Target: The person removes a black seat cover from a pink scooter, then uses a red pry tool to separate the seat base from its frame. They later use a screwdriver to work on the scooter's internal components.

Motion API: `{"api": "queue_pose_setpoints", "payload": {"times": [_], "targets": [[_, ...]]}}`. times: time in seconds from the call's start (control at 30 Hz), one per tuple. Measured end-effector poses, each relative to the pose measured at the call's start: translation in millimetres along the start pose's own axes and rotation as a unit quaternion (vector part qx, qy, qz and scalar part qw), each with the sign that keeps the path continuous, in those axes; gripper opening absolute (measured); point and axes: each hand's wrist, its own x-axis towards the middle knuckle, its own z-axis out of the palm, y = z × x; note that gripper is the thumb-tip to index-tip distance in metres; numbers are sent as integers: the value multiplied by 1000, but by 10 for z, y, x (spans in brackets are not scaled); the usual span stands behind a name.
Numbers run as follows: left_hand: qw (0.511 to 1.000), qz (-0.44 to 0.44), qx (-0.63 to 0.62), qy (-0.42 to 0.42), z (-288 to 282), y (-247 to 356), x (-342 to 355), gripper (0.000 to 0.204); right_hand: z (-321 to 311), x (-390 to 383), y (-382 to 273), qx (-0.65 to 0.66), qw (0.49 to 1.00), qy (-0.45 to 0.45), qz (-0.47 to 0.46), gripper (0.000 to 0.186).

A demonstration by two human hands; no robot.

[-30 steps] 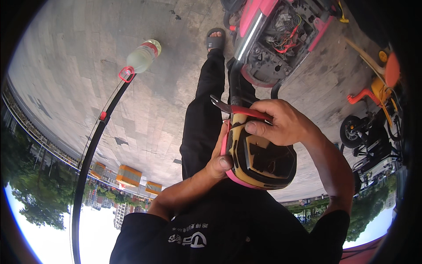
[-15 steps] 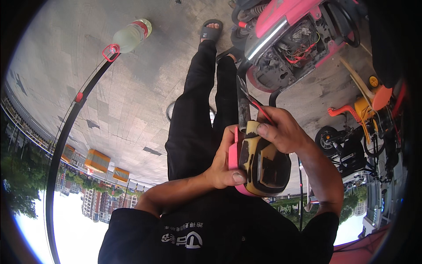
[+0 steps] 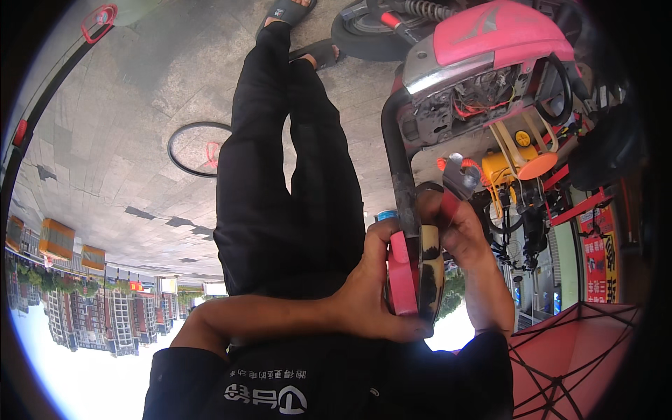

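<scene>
Pink-and-black part [image 3: 404,276] with a yellowish edge is held upright in front of a black shirt [image 3: 336,367], its pink side turned toward the left hand [image 3: 371,283]. The pink side is clasped by that hand, with the thumb laid along the lower end and the fingers bent around the upper end. At the part's far side, the right hand [image 3: 462,231] is seen curled, with a red-handled tool [image 3: 449,204] pinched in its fingers; the tool's working end cannot be told, as that area is blurred.

A thick black tube [image 3: 397,150], curving down from a pink scooter [image 3: 490,35], is seen to reach the upper end of the part; whether the two are joined cannot be told. Beneath the scooter's pink shell, a cavity is exposed, with a tangle of red wires [image 3: 476,110] bared inside. A blue-topped can [image 3: 386,214] is partly hidden behind the left hand. To the left of the black-trousered legs [image 3: 262,161], a black hoop [image 3: 173,150] is laid on grey paving [image 3: 161,77]. To the right, a yellow machine [image 3: 497,168] is parked, and a red umbrella [image 3: 532,350] is spread near the lower edge.
</scene>
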Motion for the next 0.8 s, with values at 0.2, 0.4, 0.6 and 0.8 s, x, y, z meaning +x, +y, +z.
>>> {"api": "queue_pose_setpoints", "payload": {"times": [0.2,0.4,0.6,0.8], "targets": [[1000,-20,-20,-6,-42,-50,17,115,77,19,21,0,999,42,34,61],[997,-26,-78,8,-48,-91,28,111,63,29,3,17,999,38,34,57],[998,49,32,20,-54,-80,42,112,65,43,36,86,996,27,23,54],[994,41,87,43,-5,-39,7,117,21,76,76,143,990,-16,8,48]]}}
